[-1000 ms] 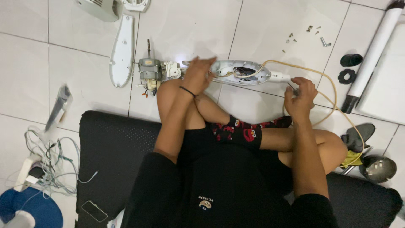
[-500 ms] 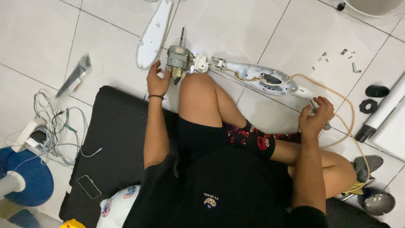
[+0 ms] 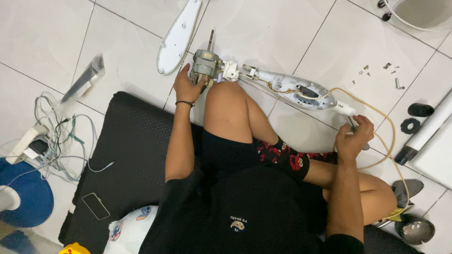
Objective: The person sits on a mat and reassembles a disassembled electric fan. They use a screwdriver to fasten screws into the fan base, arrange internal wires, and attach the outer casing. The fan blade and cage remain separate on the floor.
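Left hand (image 3: 187, 86) closed on grey motor (image 3: 205, 65) at far-left end of long fan neck housing (image 3: 294, 89), axis running rightward toward right hand (image 3: 354, 136) gripping screwdriver (image 3: 351, 124).

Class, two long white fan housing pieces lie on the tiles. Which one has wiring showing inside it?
The open housing half joined to the motor, with wires and a cream cord; the separate cover shows none.

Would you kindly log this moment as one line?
left hand: on motor | right hand: holds screwdriver by cord | housing: open
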